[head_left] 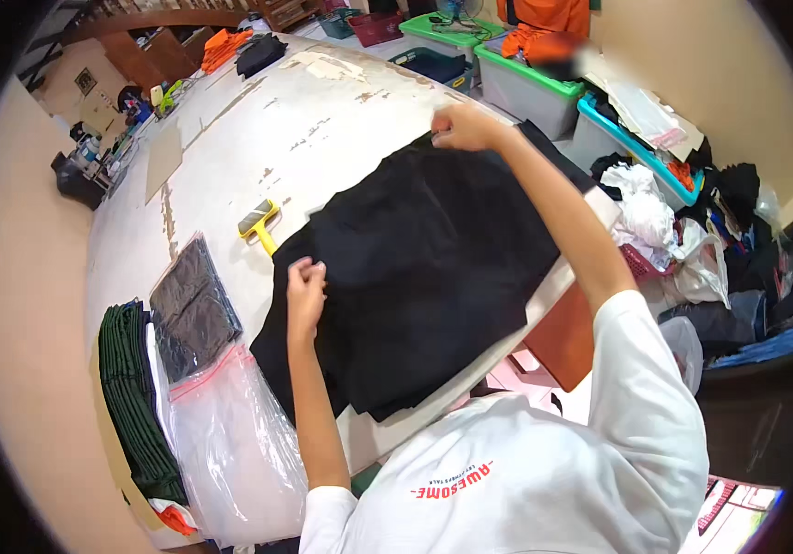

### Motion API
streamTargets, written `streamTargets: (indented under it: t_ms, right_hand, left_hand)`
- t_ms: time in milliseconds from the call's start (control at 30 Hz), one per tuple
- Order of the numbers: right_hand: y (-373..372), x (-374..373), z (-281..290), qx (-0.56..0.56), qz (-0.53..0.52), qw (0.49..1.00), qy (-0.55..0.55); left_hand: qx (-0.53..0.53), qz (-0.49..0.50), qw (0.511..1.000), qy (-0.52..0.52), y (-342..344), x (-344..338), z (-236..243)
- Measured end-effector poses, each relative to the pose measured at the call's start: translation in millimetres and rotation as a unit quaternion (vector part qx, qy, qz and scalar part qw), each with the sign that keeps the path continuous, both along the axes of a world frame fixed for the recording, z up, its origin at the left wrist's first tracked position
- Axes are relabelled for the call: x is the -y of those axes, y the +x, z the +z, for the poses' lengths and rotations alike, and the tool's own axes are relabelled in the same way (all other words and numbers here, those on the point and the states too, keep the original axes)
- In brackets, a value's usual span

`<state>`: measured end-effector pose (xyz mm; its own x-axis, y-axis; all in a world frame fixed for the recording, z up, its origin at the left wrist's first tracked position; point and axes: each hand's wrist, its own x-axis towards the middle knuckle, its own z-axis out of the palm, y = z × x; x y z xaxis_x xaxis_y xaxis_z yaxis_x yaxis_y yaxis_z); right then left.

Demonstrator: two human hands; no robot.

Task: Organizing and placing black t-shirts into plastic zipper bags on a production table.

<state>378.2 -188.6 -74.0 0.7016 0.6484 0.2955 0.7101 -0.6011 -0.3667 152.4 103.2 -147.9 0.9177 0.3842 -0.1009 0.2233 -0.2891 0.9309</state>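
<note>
Black cloth [415, 268] spans the frame's centre, the left hand [305, 297] loosely curled over it, the right hand [466, 127] curled at its upper edge; whether either pinches fabric cannot be told. Uneven pulling could crease it or nudge the yellow-handled roller [258, 219], left of centre.

Hands, two, bare, set well apart.

Left hand [307, 282]: fingers bent inward; whether the tips meet is unclear. Wrist nearly straight. Left forearm [313, 406]: bare, rising almost upright from the lower edge.

Right hand [464, 127]: farther forward, fingers curled, knuckles uppermost; grip unclear. Right forearm [553, 194]: bare, long reach, slanting up and leftward from a bent elbow.
</note>
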Motion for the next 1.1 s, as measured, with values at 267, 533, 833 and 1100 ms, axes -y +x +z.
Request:
streamTargets:
  t_ms: [267,533,833,1100]
  right_hand:
    - [15.1,-11.4,-114.7,-0.100,0.007,0.994,-0.034]
    - [35.9,-26.6,-131.7,-0.176,0.003,0.983,0.046]
    - [31.5,-24.6,-137.1,-0.146,-0.011,0.969,0.198]
    - [12.0,-14.3,-126.8,-0.038,-0.036,0.969,0.242]
  left_hand:
    - [0.008,-0.022,0.992,0.128,21.2,-8.5,-34.8]
    - [0.055,-0.048,0.944,0.320,83.6,-14.9,-61.2]
    - [0.066,0.055,0.954,0.286,109.9,-18.2,-59.6]
    - [0.181,0.034,0.934,0.305,103.9,-27.8,-52.4]
